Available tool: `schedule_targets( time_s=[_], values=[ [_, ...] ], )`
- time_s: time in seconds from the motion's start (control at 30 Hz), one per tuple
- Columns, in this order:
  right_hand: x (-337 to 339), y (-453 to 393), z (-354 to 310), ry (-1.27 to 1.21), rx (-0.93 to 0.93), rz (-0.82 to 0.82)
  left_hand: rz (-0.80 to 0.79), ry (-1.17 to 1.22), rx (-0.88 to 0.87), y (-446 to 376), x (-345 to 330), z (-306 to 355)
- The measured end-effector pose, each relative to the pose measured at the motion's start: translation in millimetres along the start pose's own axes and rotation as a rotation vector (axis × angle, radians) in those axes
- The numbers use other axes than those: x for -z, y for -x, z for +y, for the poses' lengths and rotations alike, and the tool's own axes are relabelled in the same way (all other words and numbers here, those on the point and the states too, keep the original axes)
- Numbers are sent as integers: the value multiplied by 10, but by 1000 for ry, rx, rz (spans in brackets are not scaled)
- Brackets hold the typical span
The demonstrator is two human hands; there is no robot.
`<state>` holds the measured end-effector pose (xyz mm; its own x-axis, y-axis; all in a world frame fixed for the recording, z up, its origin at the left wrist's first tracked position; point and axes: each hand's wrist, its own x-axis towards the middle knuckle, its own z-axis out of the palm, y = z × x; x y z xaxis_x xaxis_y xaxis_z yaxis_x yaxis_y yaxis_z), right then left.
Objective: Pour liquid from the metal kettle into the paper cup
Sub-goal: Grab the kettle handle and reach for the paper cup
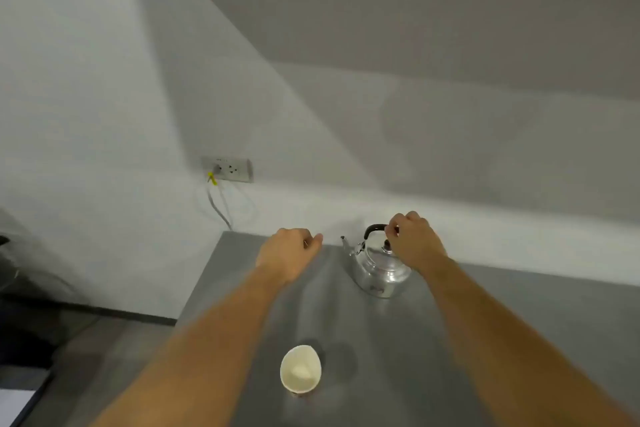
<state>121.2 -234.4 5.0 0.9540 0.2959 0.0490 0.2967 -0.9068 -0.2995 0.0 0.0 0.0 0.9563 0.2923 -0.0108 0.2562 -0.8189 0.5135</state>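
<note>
Two forearms reach forward over the grey table (519, 315). Blur hides the finger detail, and the right hand (414, 241) covers part of the metal kettle (377, 265) at the far edge, fingers curled at its dark handle (374, 229); whether they clasp it, I cannot tell. Beside it, the left hand (289, 251) hovers loosely curled, holding nothing. Nearest the camera, the paper cup (300, 369) stands open.
</note>
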Motion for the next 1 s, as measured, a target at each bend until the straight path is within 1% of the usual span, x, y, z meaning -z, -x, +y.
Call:
schedule_targets(
  time_s=[0.2, 0.37, 0.47, 0.6, 0.8, 1.0],
  values=[
    [-241, -346, 233, 54, 18, -96, -45, -9, 60, -242, -272, -3],
    [-411, -555, 393, -78, -11, -158, -58, -23, 82, -360, -487, -101],
    [-482, -588, 449, -135, -14, -141, -75, -43, 90, -384, -585, -185],
    [-524, -581, 470, -209, -69, -106, -76, -14, 115, -379, -658, -281],
    [-474, -510, 374, -280, -148, -152, -78, 64, 129, -270, -624, -331],
    [-368, -295, 278, -338, -152, -138, -77, 153, 139, 5, -602, -394]
  ],
)
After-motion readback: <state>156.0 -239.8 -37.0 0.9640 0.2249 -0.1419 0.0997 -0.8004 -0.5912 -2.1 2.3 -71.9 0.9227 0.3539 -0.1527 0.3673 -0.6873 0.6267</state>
